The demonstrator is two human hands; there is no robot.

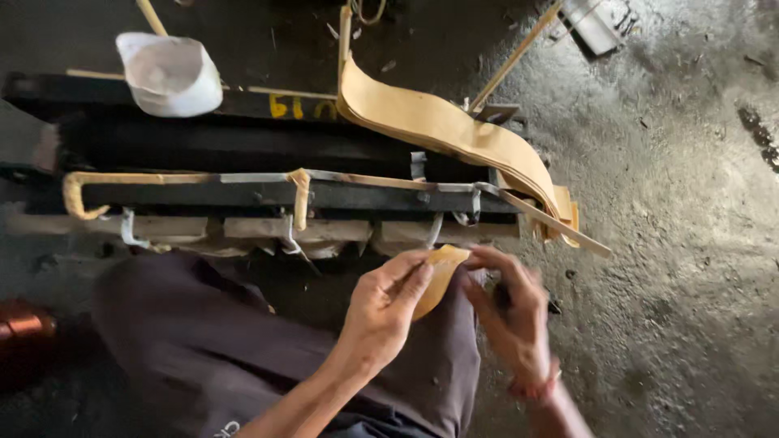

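Observation:
My left hand (385,312) and my right hand (511,312) both pinch one small tan paper piece (438,276) over my lap. Left thumb and fingers grip its left edge; right fingertips hold its upper right corner. Just beyond them a thick curved stack of tan paper strips (454,134) drapes over a dark metal frame (243,195) low on the floor. The right hand is slightly blurred.
A white paper cup-like container (170,75) sits on the frame at upper left. Thin wooden sticks (519,53) lean by the stack. My dark-trousered leg (211,341) fills the lower left. A reddish round object (20,328) lies at far left. Wet grey concrete floor (673,243) spreads right.

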